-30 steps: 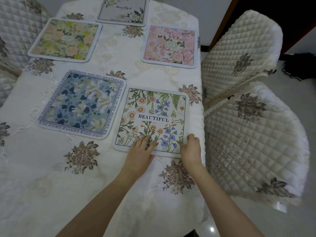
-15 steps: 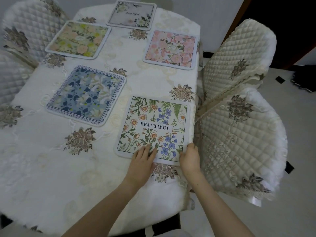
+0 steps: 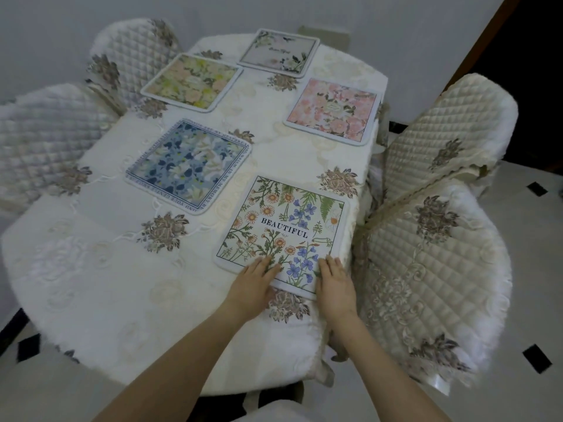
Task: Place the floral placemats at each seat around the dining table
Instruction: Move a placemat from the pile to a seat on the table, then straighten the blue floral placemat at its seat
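- Camera is sitting further back than half a second ago: both quilted chairs on the left [image 3: 45,141] are now coming into view, plus floor at the table's near end.
- Placemat layout is staying the same as before, five on the table [image 3: 91,284], none shifted relative to each other.
- Left column: blue placemat [image 3: 189,166] is lying near the left edge, yellow-green placemat [image 3: 192,82] beyond it, a gap of bare cloth between them.
- Far end: grey placemat [image 3: 280,53] is lying flat, its near left corner just beside the yellow-green one.
- Right column: pink placemat [image 3: 333,112] is sitting with its right side at the table's edge.
- "BEAUTIFUL" placemat [image 3: 283,236] is lying flat near the right edge, rotated slightly clockwise, near-right corner close to the cloth's drop-off.
- Left hand [image 3: 254,287] is resting palm down, fingers flat and spread over the near edge of that placemat, nothing gripped.
- Right hand [image 3: 335,284] is lying flat on the near-right corner, fingers extended, also not closed on anything; it is sitting a bit more onto the mat than earlier.
- Hands are apart, a strip of printed mat showing between them.
- Open room: wide bare cloth at near-left of the table.
- Right quilted chairs [image 3: 426,269] are crowding the table's right edge beside the right hand.
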